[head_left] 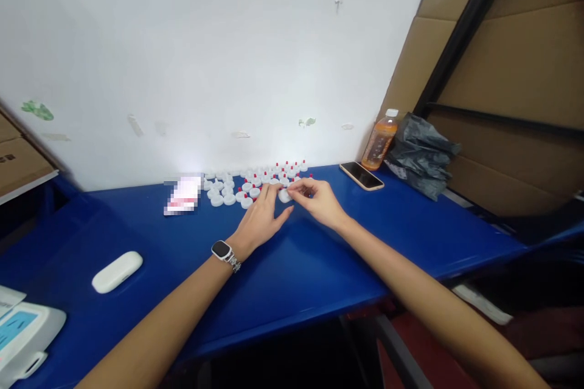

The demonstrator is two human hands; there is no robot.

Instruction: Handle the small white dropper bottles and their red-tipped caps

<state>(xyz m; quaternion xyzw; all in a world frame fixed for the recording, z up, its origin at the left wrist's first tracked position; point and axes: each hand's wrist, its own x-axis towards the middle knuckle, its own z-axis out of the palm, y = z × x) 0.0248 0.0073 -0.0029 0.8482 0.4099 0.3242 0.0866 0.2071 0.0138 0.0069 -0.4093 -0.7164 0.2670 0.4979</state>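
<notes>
Both hands meet at the desk's (319,267) far edge. The right hand (322,200) pinches a white cap (285,196) by its fingertips; the left hand (262,219) lies open, touching it (caps (255,182) cluster just beyond).

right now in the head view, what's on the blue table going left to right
white device → white case → caps → phone → juice bottle → black bag
</notes>
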